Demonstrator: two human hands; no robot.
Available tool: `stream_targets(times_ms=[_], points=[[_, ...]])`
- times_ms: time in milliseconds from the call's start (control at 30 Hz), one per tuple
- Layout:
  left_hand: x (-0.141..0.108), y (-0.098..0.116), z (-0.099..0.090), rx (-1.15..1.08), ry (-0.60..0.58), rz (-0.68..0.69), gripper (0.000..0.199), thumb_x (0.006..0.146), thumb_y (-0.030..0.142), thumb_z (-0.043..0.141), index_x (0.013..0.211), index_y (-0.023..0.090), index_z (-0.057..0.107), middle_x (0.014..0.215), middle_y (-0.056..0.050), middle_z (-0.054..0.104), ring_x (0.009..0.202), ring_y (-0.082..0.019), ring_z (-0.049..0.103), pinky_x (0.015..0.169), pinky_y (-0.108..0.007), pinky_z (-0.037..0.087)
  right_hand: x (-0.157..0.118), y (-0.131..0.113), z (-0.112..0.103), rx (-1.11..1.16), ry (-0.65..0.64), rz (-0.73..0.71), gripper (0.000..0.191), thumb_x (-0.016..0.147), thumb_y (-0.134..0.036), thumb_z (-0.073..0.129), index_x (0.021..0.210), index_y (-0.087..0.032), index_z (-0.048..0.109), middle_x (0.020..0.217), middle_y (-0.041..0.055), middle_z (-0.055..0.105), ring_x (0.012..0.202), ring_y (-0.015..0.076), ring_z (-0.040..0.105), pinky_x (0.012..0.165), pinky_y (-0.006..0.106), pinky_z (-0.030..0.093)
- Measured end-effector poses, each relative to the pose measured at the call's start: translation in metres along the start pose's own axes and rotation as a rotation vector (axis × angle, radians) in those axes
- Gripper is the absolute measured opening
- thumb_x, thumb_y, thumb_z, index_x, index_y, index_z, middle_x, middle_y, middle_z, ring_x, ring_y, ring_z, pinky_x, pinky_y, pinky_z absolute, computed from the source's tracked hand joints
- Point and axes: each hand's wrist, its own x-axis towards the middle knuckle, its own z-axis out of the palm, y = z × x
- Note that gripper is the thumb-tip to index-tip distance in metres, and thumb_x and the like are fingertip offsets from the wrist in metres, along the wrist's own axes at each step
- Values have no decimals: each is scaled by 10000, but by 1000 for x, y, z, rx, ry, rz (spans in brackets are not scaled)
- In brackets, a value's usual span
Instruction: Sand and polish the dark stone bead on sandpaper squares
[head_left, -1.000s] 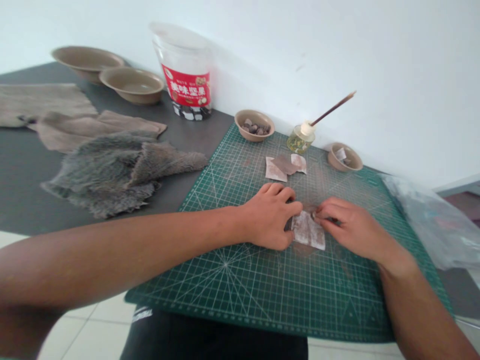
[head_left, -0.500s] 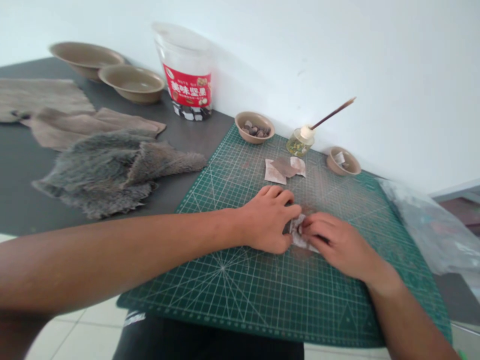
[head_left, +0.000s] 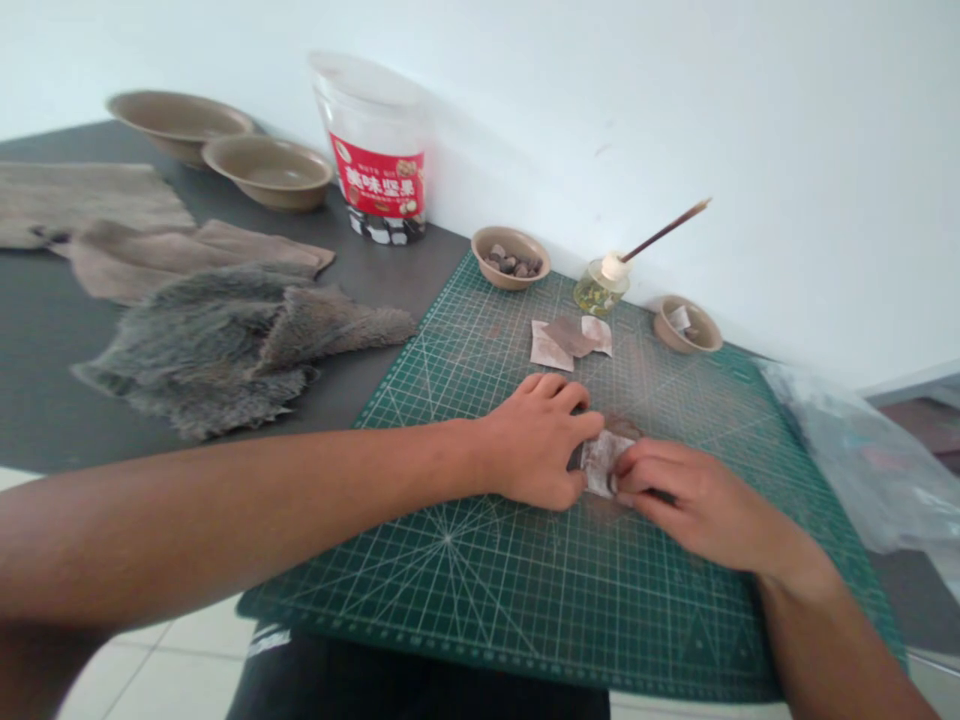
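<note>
A small whitish patch with brown smears (head_left: 600, 465) lies flat on the green cutting mat (head_left: 480, 590). My left hand (head_left: 536, 440) is bent over its left edge, with thumb and index finger pressing it down. My right hand (head_left: 679, 490) is closed in a pinch over the patch's right edge. Whatever sits between those fingertips is too small and hidden to name. Brown dust or hair (head_left: 622, 425) shows just behind the patch. Further back, three small patches (head_left: 570, 337), two whitish and one brown, partly overlap.
Behind the patches stand a bowl of stones (head_left: 510, 282), a glass jar with a brush (head_left: 600, 285) and another small bowl (head_left: 686, 340). Grey fur (head_left: 202, 350), tan hides (head_left: 150, 255), two bowls (head_left: 270, 190) and a plastic tub (head_left: 379, 185) are left; a clear bag (head_left: 877, 460) is right.
My right hand has shifted right and slightly toward me, from the patch's middle to its right edge. More of the patch shows and it looks flatter. My left hand stays put.
</note>
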Motion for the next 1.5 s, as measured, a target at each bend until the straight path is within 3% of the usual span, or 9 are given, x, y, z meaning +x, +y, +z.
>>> stream_targets(times_ms=[167, 300, 467, 600, 767, 900, 1067, 1367, 1500], points=[[0, 0, 0, 7, 6, -11, 353, 790, 406, 637, 1081, 209, 606, 1270, -104, 554, 1186, -339, 498, 1042, -504, 383, 0, 1, -1, -149, 173, 140, 109, 982, -181, 543, 934, -216, 635, 976, 56, 673, 898, 214, 626, 803, 365, 481], [0, 0, 2, 7, 2, -4, 361, 784, 425, 646, 1069, 207, 606, 1264, -104, 556, 1186, -342, 498, 1035, -498, 392, -1, 3, -2, -137, 20, 35, 152, 1005, -201, 510, 916, -220, 631, 938, 45, 662, 857, 200, 616, 773, 352, 465], [0, -1, 2, 17, 15, -11, 363, 789, 403, 637, 1094, 210, 603, 1263, -103, 557, 1185, -341, 500, 1037, -502, 386, 2, 2, -4, -278, 140, 131, 128, 988, -211, 545, 877, -202, 608, 889, 55, 636, 844, 222, 590, 759, 383, 436], [0, -1, 1, 8, 5, 2, 362, 788, 421, 634, 1078, 205, 610, 1255, -108, 560, 1174, -339, 505, 1026, -499, 394, 2, -7, -2, -108, -29, -28, 147, 993, -196, 535, 875, -216, 620, 896, 36, 647, 843, 192, 595, 753, 352, 445], [0, -1, 3, 14, 24, -6, 360, 790, 403, 628, 1091, 207, 607, 1263, -107, 555, 1181, -342, 502, 1024, -505, 393, 3, -2, -2, -174, 138, 71, 111, 969, -184, 563, 899, -211, 645, 923, 55, 663, 863, 213, 614, 777, 364, 452], [1, -1, 2, 8, 13, 7, 357, 787, 414, 638, 1074, 202, 611, 1254, -108, 560, 1173, -341, 505, 1027, -501, 396, 1, 2, -3, -107, 6, -27, 150, 970, -154, 548, 884, -218, 653, 911, 39, 675, 851, 193, 620, 780, 347, 448], [1, -1, 2, 8, 30, -2, 346, 780, 394, 642, 1066, 202, 610, 1248, -108, 563, 1165, -342, 511, 1025, -510, 394, 4, 4, -2, -151, 138, 36, 130, 978, -184, 555, 898, -204, 655, 954, 57, 686, 885, 204, 625, 800, 357, 444], [0, -2, 4, -3, 34, 0, 361, 778, 393, 648, 1086, 205, 615, 1252, -107, 561, 1174, -346, 507, 1032, -513, 388, 4, 7, -5, -204, 133, 54, 124, 980, -185, 546, 911, -206, 648, 1003, 62, 704, 916, 212, 646, 815, 365, 442], [-1, -2, 5, 1, 33, 4, 362, 773, 409, 657, 1067, 201, 621, 1244, -112, 562, 1164, -352, 508, 1013, -513, 401, 1, 3, -6, -127, -14, -21, 160, 983, -162, 532, 885, -211, 648, 966, 38, 700, 885, 192, 645, 805, 361, 445]])
